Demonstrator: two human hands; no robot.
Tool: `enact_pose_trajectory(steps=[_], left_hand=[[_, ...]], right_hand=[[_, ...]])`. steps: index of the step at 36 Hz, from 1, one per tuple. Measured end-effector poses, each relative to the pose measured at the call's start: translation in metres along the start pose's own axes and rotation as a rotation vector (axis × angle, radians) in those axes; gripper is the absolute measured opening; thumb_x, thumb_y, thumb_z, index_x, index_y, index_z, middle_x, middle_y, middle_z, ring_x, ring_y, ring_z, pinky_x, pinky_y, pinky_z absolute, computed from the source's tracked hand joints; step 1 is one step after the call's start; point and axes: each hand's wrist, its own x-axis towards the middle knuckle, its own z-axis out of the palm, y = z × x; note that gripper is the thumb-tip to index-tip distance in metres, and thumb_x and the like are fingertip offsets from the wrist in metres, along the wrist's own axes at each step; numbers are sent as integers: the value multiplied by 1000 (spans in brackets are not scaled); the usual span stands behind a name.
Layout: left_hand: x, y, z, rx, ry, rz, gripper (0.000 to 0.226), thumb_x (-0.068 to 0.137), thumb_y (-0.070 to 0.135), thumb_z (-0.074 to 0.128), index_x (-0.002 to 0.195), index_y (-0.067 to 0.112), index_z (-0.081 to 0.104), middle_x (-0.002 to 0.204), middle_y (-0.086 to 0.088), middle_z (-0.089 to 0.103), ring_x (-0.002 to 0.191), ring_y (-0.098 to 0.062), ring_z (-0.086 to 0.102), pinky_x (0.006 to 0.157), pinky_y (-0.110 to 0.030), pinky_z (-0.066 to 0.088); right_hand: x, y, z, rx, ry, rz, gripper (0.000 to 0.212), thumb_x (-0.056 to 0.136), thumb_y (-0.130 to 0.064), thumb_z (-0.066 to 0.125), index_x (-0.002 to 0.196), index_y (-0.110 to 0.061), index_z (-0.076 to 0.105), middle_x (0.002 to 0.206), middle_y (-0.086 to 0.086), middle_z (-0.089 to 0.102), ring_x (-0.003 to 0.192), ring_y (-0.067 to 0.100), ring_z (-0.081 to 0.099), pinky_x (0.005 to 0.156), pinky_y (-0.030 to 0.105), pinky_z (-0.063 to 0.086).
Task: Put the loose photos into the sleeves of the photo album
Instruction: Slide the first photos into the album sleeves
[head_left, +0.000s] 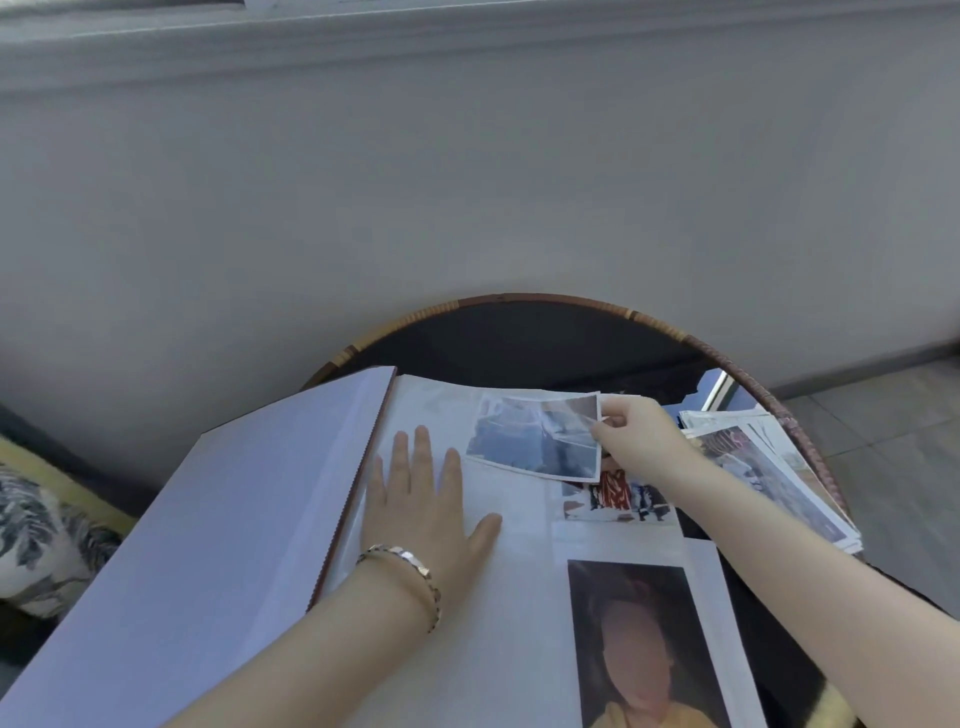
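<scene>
The photo album lies open on a round table, its left side a raised block of white pages. My left hand presses flat, fingers straight, on the right-hand page near the spine. My right hand pinches the right edge of a bluish loose photo held over the top of that page. Lower on the page sit a small photo with red in it and a large portrait photo. A pile of loose photos lies at the table's right edge.
The round table has a dark top and a woven rattan rim. A grey wall stands right behind it. A patterned cushion lies at the far left. Tiled floor shows to the right.
</scene>
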Motion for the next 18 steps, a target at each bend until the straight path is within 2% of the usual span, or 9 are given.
enact_pose_trajectory(steps=[1,2,4,5,8,14,18], left_hand=[[-3,-4,2,-3,-4,-2,73,92,62,12,148,22,-13,152,-13,-28,140,-33,-25,113,-44,-13],[-5,-6,4,-16,-9,-1,73,92,62,11,148,23,-14,152,-14,-29,139,-32,-27,112,-43,-14],[-8,-7,6,-45,-13,11,72,92,62,11,148,24,-15,151,-13,-30,139,-32,-28,112,-42,-16],[-8,-7,7,-57,-13,18,72,93,61,12,148,25,-15,151,-13,-30,139,-31,-28,112,-42,-16],[-8,-7,9,-106,-3,25,70,93,60,15,148,26,-14,151,-12,-30,139,-30,-28,112,-40,-17],[-8,-6,9,-114,13,29,70,93,59,14,148,26,-13,151,-12,-31,139,-29,-29,112,-41,-17],[-8,-5,10,-121,34,41,69,94,59,15,148,27,-14,149,-11,-34,137,-28,-32,110,-41,-19]], right_hand=[[1,2,0,16,20,1,25,93,-18,54,94,6,63,76,24,61,67,34,60,64,36,52],[1,3,0,32,40,7,21,91,-15,58,99,4,63,82,20,65,71,31,66,69,34,55],[1,5,1,80,70,24,18,88,-12,63,106,-9,64,79,1,63,62,10,64,56,13,50],[1,5,3,106,89,25,20,87,-12,65,106,-10,64,77,-4,60,60,5,62,52,10,47],[3,-1,11,165,121,28,23,84,-11,68,106,-5,67,85,1,65,69,10,65,60,19,53],[9,-12,30,233,157,58,18,84,-10,69,100,-4,70,98,8,69,80,18,67,75,32,57],[11,-12,36,287,150,142,9,84,-10,70,92,-8,70,95,7,69,75,17,69,68,31,58]])
